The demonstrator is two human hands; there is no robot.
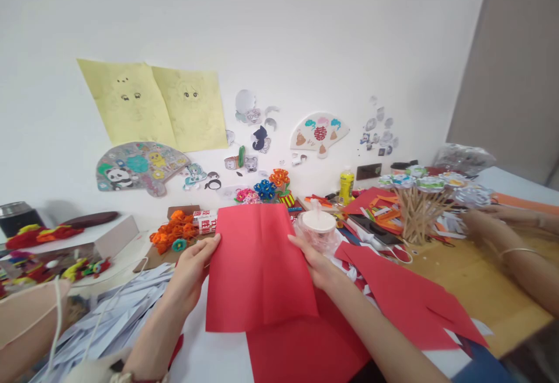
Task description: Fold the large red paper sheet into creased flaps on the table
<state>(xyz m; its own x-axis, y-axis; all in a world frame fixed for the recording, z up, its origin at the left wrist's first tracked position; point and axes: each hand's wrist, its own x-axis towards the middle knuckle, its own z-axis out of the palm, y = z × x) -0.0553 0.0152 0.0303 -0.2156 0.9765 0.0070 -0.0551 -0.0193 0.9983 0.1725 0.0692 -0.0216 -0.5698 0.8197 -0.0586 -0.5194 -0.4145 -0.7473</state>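
Observation:
A sheet of red paper [262, 266] with a crease down its middle is held up in front of me. My left hand [198, 266] pinches its upper left edge, the thumb on the near face. On the opposite edge, my right hand [317, 263] grips the paper the same way; the fingers behind it are hidden. Below it, another red sheet [305, 348] lies on the white table surface [218, 360]. More red paper [406, 295] is spread to the right of my right forearm.
White paper strips [113, 307] pile up at the left. Orange craft flowers [177, 230], a lidded plastic cup [318, 223] and a yellow bottle [346, 185] stand behind. At the right, a co-worker's arms [515, 243] reach past a bundle of wooden sticks [421, 214].

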